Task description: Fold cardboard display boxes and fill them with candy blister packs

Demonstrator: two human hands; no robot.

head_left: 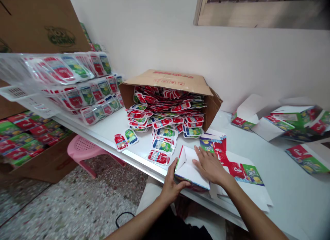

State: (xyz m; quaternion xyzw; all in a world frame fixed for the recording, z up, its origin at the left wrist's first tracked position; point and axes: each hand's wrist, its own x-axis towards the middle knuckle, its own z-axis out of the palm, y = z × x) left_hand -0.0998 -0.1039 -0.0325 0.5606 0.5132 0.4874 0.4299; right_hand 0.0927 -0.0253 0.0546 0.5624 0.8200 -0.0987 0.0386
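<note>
A small printed carton (189, 161), partly folded with its white inside showing, sits at the table's front edge. My left hand (172, 185) grips its left end, thumb along the near side and fingers up the left wall. My right hand (210, 164) rests on the white panel with fingers stretched out and slightly apart. Flat printed carton blanks (235, 169) with cola and lemon-drink pictures lie beneath and beside my right forearm. Just left of the carton lie several red and green sachets (159, 156). A loose sachet pair (126, 139) is farther left.
A brown cardboard box (177, 80) lies open on its side, sachets spilling out. Sachet strips (90, 92) are stacked at left, near a white plastic basket (33, 100). Partly folded cartons (308, 154) stand at right. Below are a pink stool (85, 147) and a box of filled cartons (28, 137).
</note>
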